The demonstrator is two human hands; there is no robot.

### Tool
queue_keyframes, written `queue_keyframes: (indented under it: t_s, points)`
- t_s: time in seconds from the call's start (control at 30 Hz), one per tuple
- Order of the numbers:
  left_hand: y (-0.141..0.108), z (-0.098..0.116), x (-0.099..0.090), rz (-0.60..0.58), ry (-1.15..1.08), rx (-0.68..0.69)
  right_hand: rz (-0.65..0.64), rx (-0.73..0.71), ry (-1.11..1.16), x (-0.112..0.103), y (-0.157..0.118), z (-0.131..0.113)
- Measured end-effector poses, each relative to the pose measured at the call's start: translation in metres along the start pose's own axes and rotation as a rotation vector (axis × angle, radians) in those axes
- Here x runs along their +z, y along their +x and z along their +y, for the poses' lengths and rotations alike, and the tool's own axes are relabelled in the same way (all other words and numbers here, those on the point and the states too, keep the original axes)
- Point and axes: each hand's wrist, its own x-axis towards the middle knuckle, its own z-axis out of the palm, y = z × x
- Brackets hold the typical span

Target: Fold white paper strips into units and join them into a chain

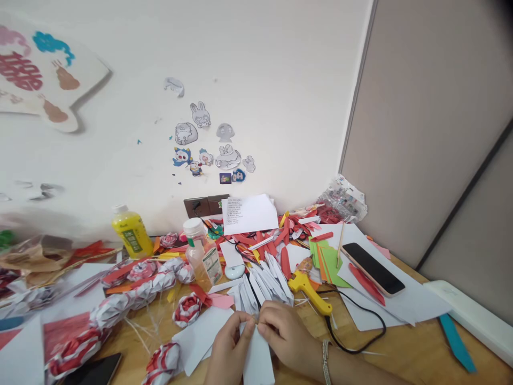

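At the bottom centre my left hand [232,345] and my right hand [285,332] meet, fingertips pinched close together. Both grip the upper end of a white paper strip [258,361], which hangs down between them toward the lower edge. Just beyond my fingers lies a fanned bunch of folded white paper pieces [270,283]. To the right of my right hand rests a yellow glue gun [310,291] with a black cord. Left of my left hand are white paper sheets [200,337] and a red-and-white paper ball [187,310].
A yellow bottle [132,232], a clear jar [196,235] and a chain of paper balls [132,297] stand or lie on the left. On the right are green paper pieces [331,262], a phone [373,269] and a blue strip [457,342]. Red scraps [284,232] line the wall.
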Motion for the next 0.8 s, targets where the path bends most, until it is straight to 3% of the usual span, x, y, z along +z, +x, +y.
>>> queue_keyframes:
  t_s: [0.2,0.4,0.53,0.63,0.7,0.8]
  points:
    - [0.000,-0.008,-0.003,0.086,0.044,0.020,-0.034,-0.018,-0.069,0.001,0.000,0.001]
    - [0.006,-0.009,-0.005,0.041,0.053,0.017,0.031,0.018,-0.072,0.005,0.000,0.006]
    - [0.005,-0.009,-0.003,-0.090,0.035,-0.015,0.036,0.088,0.021,0.004,0.002,0.007]
    - [0.003,-0.013,-0.001,-0.051,-0.023,0.019,0.045,0.119,0.139,0.004,0.003,0.010]
    - [0.004,-0.017,-0.001,-0.006,-0.127,-0.028,0.119,0.153,0.232,0.003,0.003,0.012]
    - [0.007,-0.022,-0.004,0.039,-0.348,-0.112,0.329,0.234,0.276,0.001,0.003,0.016]
